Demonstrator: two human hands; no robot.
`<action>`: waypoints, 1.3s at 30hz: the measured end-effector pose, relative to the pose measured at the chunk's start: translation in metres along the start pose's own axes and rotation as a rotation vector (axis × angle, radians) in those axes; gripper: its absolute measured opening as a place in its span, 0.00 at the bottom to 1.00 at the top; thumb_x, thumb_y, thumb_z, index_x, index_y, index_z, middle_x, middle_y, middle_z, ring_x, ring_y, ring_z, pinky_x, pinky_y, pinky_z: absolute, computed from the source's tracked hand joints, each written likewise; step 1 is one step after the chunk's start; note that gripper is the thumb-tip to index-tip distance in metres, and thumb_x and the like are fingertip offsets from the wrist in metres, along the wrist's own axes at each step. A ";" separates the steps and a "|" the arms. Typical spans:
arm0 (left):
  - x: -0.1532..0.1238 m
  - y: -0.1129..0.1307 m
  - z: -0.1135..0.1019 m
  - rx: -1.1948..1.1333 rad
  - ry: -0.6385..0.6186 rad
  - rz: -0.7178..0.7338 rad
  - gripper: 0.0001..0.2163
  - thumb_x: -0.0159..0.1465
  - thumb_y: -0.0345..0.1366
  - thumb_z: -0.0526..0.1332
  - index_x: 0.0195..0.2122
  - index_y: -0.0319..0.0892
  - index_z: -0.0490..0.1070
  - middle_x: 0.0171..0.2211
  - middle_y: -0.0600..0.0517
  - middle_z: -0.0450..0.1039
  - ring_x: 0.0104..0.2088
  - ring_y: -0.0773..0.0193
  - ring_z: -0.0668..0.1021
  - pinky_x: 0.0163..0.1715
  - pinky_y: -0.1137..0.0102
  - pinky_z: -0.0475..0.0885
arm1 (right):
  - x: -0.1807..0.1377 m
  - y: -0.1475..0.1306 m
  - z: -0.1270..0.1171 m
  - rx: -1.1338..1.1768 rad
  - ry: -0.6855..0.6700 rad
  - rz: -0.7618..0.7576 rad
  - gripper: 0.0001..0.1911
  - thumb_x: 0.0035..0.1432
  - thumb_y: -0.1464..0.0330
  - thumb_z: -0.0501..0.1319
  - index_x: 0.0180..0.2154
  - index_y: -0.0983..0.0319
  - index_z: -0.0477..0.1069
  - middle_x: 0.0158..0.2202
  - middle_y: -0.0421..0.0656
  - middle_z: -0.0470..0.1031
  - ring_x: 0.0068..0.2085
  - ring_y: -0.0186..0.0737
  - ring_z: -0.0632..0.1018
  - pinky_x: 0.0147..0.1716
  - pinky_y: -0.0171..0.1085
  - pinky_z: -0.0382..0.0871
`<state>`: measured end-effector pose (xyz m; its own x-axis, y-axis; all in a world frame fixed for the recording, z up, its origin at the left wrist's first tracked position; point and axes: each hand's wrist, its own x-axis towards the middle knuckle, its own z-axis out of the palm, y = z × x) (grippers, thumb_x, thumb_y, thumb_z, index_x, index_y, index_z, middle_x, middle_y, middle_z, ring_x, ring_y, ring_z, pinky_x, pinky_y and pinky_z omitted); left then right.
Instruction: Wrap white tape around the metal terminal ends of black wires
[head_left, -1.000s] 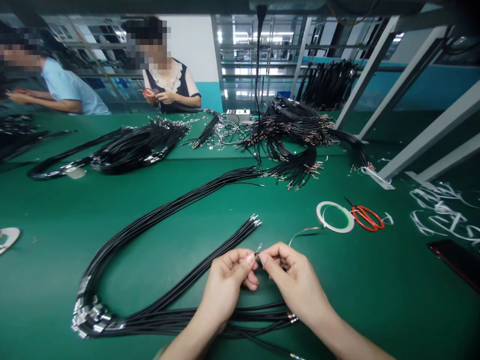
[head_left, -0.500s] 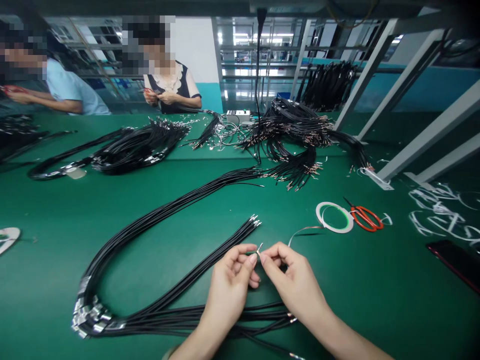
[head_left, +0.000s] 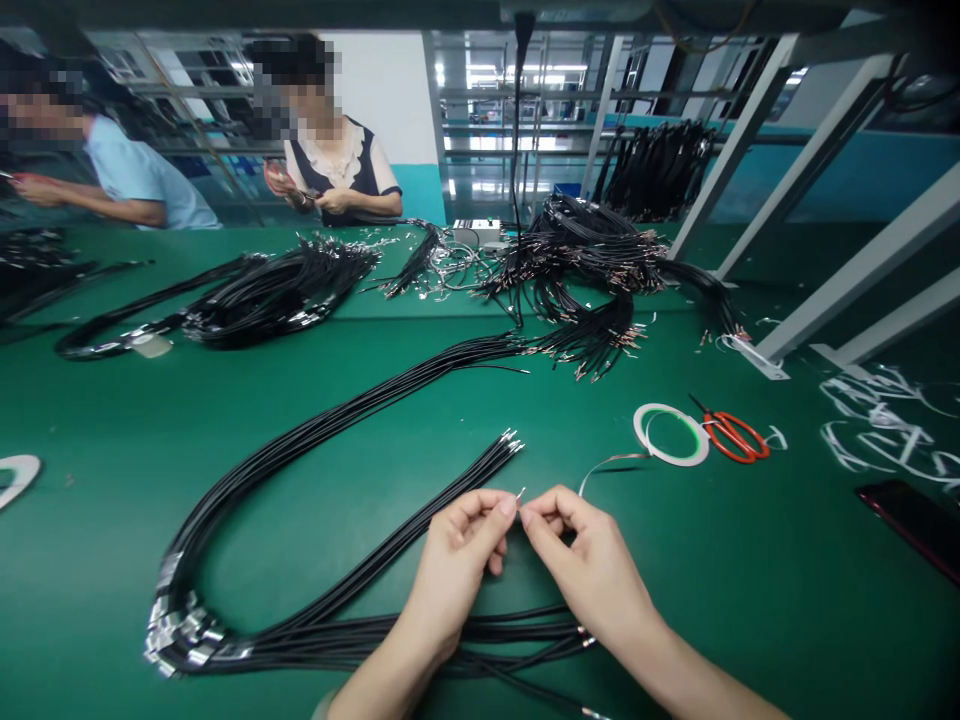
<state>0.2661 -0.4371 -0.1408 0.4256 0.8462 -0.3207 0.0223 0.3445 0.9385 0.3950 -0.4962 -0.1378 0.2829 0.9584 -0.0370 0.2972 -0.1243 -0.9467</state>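
My left hand pinches a black cable by its end. Only the bare metallic tip shows past the thumb and forefinger. Close beside it, my right hand is closed in a pinch at the same tip. From behind its fingers a narrow strip of copper-coloured tape runs back to a white-edged tape roll on the bench. What lies between the two pinches is mostly hidden. A curved bundle of black cables lies to the left, its loose ends passing under my wrists, with shiny silver wraps at the bend.
Orange-handled scissors lie right of the roll. Farther right are white strips and a dark phone. Cable heaps and a small white box stand at the back, near metal posts. Two people sit across the bench.
My left fingers have curled in closer around the cable end, and less of the tip shows. My right hand has barely moved. Across the bench, a co-worker's hand with red-handled scissors has shifted left.
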 end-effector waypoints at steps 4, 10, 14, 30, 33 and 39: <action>0.001 -0.003 0.003 0.012 0.053 0.028 0.11 0.57 0.41 0.64 0.31 0.36 0.72 0.18 0.58 0.64 0.18 0.75 0.63 0.20 0.79 0.58 | -0.002 -0.003 0.000 -0.035 0.001 -0.053 0.09 0.61 0.67 0.55 0.28 0.61 0.68 0.25 0.38 0.73 0.27 0.35 0.70 0.27 0.32 0.62; 0.003 -0.003 -0.002 -0.138 -0.045 -0.044 0.10 0.58 0.39 0.64 0.32 0.36 0.73 0.19 0.58 0.65 0.19 0.76 0.64 0.22 0.80 0.60 | -0.001 -0.004 -0.001 -0.061 0.006 -0.075 0.09 0.61 0.68 0.55 0.28 0.61 0.69 0.25 0.38 0.73 0.26 0.34 0.70 0.26 0.31 0.61; 0.004 -0.001 -0.009 -0.188 -0.107 -0.099 0.12 0.53 0.35 0.68 0.38 0.37 0.74 0.29 0.52 0.73 0.25 0.74 0.71 0.28 0.78 0.68 | 0.000 -0.001 -0.002 -0.070 0.025 -0.040 0.09 0.60 0.67 0.55 0.29 0.61 0.69 0.24 0.37 0.73 0.25 0.34 0.70 0.25 0.31 0.61; -0.001 -0.004 -0.002 -0.095 0.022 -0.075 0.11 0.53 0.38 0.67 0.31 0.34 0.73 0.23 0.51 0.74 0.20 0.69 0.74 0.23 0.75 0.71 | 0.003 0.000 0.000 -0.018 0.005 -0.034 0.09 0.61 0.66 0.55 0.31 0.61 0.70 0.26 0.39 0.75 0.26 0.35 0.72 0.25 0.32 0.62; -0.002 -0.002 -0.004 -0.153 -0.033 -0.112 0.09 0.55 0.37 0.66 0.29 0.34 0.73 0.24 0.51 0.73 0.20 0.71 0.73 0.23 0.76 0.70 | 0.002 0.000 0.000 0.016 -0.013 -0.022 0.09 0.61 0.66 0.55 0.31 0.61 0.71 0.27 0.40 0.76 0.27 0.36 0.73 0.26 0.32 0.63; -0.003 0.001 -0.005 -0.249 -0.115 -0.152 0.08 0.57 0.36 0.65 0.27 0.34 0.73 0.22 0.53 0.70 0.19 0.74 0.70 0.22 0.79 0.68 | 0.003 0.001 -0.001 0.102 -0.057 0.002 0.10 0.62 0.65 0.55 0.32 0.62 0.71 0.29 0.41 0.77 0.29 0.36 0.74 0.29 0.33 0.65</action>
<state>0.2600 -0.4369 -0.1394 0.5342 0.7307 -0.4251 -0.1230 0.5647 0.8161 0.3966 -0.4936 -0.1383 0.2302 0.9716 -0.0543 0.2015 -0.1022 -0.9741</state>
